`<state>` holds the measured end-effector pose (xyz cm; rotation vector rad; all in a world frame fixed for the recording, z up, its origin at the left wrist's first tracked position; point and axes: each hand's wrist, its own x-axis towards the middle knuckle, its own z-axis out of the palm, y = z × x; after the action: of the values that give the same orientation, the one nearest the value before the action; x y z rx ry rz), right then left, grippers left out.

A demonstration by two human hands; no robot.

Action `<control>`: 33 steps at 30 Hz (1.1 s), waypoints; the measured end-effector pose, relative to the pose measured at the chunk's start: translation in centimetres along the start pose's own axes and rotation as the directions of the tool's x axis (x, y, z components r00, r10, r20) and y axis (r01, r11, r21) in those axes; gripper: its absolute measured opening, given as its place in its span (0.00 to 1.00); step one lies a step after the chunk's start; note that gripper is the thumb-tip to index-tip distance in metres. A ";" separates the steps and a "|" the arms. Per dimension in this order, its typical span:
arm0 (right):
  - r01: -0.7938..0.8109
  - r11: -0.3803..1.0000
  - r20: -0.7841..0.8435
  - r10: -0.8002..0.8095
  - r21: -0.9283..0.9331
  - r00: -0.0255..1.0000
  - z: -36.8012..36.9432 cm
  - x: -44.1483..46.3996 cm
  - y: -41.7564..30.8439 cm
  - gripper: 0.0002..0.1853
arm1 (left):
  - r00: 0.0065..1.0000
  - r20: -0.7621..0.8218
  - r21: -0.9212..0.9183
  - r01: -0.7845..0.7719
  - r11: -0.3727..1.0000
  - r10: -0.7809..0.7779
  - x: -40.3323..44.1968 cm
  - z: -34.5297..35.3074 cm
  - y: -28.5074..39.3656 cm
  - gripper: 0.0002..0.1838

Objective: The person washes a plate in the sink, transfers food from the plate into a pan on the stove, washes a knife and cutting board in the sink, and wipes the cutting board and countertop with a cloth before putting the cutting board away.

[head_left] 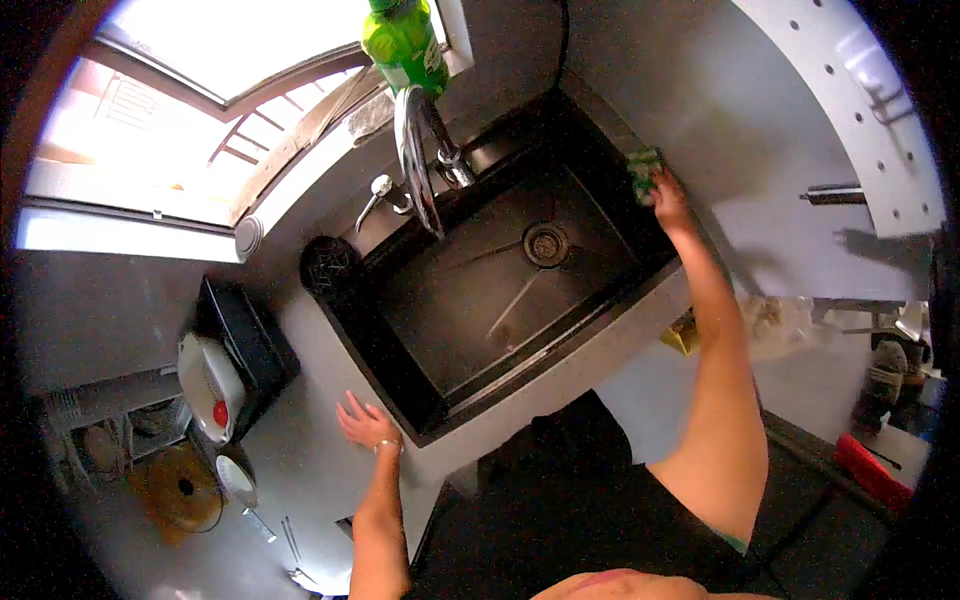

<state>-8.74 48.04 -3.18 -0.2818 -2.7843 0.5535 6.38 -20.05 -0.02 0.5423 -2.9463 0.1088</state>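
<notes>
A dark rectangular sink (450, 310) with a round drain (546, 244) fills the middle of the view. At its right rim my right hand (670, 205) is closed on a green cloth or sponge (643, 172), which lies against the sink's edge near the wall. My left hand (367, 424) rests on the counter beside the sink's lower left corner, fingers spread, holding nothing; a bracelet circles its wrist. The chrome faucet (412, 160) arches over the sink's far edge.
A green bottle (405, 50) stands behind the faucet by the window. A soap dispenser (380, 188) and round black holder (328, 264) sit near the sink. At left are a black bin (245, 335), white basin (205, 380) and glass lid (180, 488).
</notes>
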 end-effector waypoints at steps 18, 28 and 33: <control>0.280 0.789 -0.105 -0.396 -0.546 0.912 -18.9 -1.5 -9.8 0.10 | 0.999 -0.037 -0.020 0.006 1.000 -0.007 -0.2 1.0 -1.4 0.25; -0.006 0.969 0.344 -0.082 0.247 0.935 -10.2 -1.8 -9.9 0.11 | 0.999 0.014 -0.305 0.039 0.952 -0.036 0.4 2.3 -1.4 0.24; 0.296 0.739 0.378 -0.594 0.605 0.711 -4.5 -4.8 -25.1 0.13 | 0.860 0.472 -0.882 0.459 0.109 0.194 0.7 -3.4 13.5 0.26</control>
<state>-6.15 25.60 9.65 0.8177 -2.8818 1.3660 1.30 -7.38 2.80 0.5936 -2.3451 -2.2150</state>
